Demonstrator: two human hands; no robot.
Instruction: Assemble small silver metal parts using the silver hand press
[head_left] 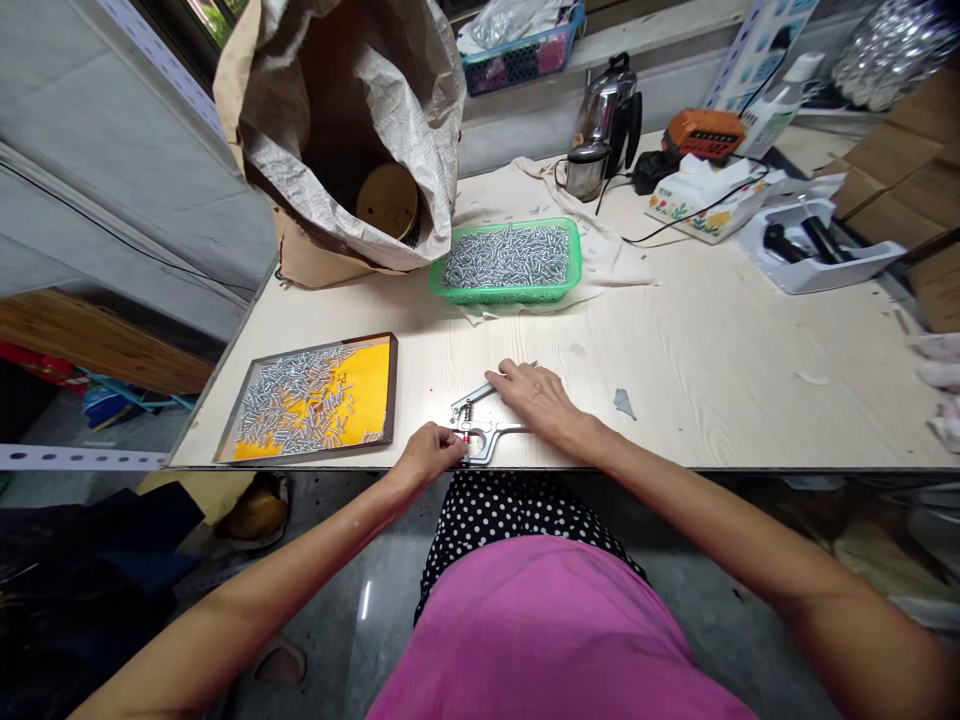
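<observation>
Flat on the table near its front edge lies a metal lever-type plier tool (pixel 487 440), with a C-shaped jaw, a spring and two spread handles. My right hand (pixel 544 402) rests over the handles, its fingers on the raised upper one. At the jaw, my left hand (pixel 433 453) has its fingertips pinched together; whatever is between them is too small to make out. A bit of red shows in the jaw beside those fingertips. To the left, a shallow tray (pixel 391 390) with a yellow lining holds many small silver metal pins.
Behind the tool stands a green basket (pixel 574 262) heaped with similar pins. A large open sack (pixel 420 110) is at the back left. Farther right are a kettle (pixel 604 105), a metal cup (pixel 585 175), a tissue pack (pixel 697 205), an orange battery (pixel 703 133) and a white tray (pixel 840 270).
</observation>
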